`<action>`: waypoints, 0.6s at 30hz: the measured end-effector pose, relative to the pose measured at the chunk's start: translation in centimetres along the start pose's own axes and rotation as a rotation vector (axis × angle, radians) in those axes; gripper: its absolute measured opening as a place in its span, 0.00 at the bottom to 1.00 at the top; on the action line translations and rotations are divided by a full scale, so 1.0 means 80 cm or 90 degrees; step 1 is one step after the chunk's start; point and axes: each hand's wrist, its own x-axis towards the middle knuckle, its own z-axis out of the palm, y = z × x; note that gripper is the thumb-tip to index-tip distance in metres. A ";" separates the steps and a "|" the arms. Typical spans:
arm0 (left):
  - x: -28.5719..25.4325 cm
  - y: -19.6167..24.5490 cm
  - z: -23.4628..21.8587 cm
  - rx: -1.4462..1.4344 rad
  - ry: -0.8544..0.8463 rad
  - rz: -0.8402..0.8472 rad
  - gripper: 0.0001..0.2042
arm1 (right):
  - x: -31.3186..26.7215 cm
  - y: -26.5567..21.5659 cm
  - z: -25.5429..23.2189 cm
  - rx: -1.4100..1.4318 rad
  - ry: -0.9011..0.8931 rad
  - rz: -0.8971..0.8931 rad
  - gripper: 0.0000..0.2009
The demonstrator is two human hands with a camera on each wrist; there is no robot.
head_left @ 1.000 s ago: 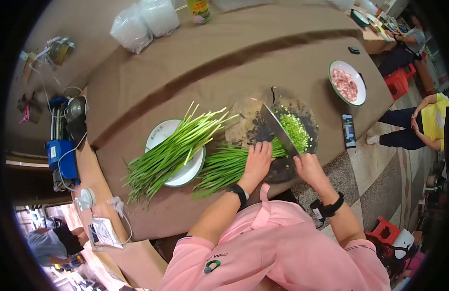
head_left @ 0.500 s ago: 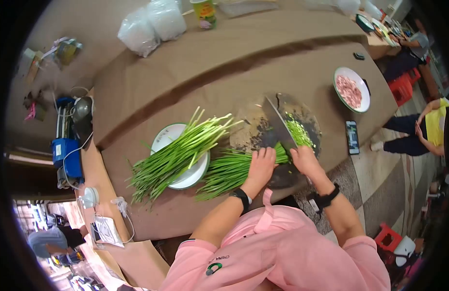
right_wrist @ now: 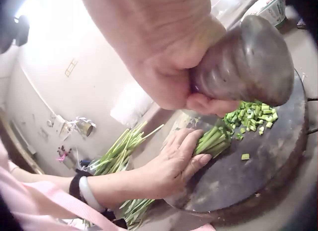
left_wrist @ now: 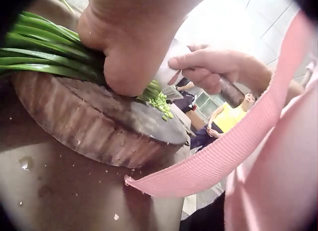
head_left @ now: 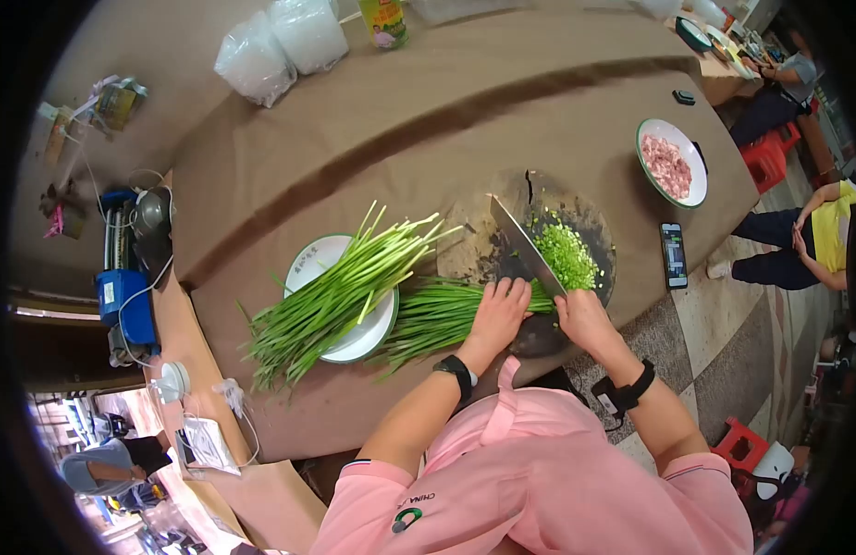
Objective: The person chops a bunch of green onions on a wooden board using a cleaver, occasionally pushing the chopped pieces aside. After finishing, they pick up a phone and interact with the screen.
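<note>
In the head view my left hand (head_left: pixel 499 314) holds a bunch of green garlic chives (head_left: pixel 432 314) down on a round wooden chopping block (head_left: pixel 465 245). Its fingers curl over the stalks close to their cut ends (right_wrist: pixel 214 141). My right hand (head_left: pixel 585 319) grips a cleaver by its handle (right_wrist: pixel 248 67), thick and dark in the right wrist view. The broad cleaver blade (head_left: pixel 525 242) slants across the block, just right of my left fingers. Chopped chives (head_left: pixel 566 257) lie heaped on the blade's far side.
Left of the block, more long chives (head_left: pixel 344 287) lie across a white plate (head_left: pixel 368 338). A white bowl (head_left: pixel 644 165) of chopped raw meat (head_left: pixel 666 166) and a phone (head_left: pixel 673 255) are at the right. Plastic-wrapped packs (head_left: pixel 255 60) and a can (head_left: pixel 384 23) stand at the back.
Half a second ago the blade stood farther right, near the chopped heap; now it has moved back left, against the bunch. My left hand keeps its hold on the chives.
</note>
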 end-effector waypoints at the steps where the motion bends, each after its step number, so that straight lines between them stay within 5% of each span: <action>1: 0.002 -0.001 0.001 0.005 0.006 -0.002 0.27 | 0.005 0.002 0.010 -0.009 0.005 -0.005 0.16; 8: -0.004 0.002 0.003 0.020 0.037 -0.001 0.27 | 0.060 -0.011 0.039 0.027 0.107 -0.080 0.18; 11: -0.003 0.004 0.001 0.019 0.019 -0.018 0.28 | 0.059 0.008 0.018 0.075 0.050 -0.026 0.17; 18: -0.004 0.007 0.007 0.008 0.056 -0.033 0.27 | -0.035 -0.007 -0.035 0.066 0.028 0.025 0.18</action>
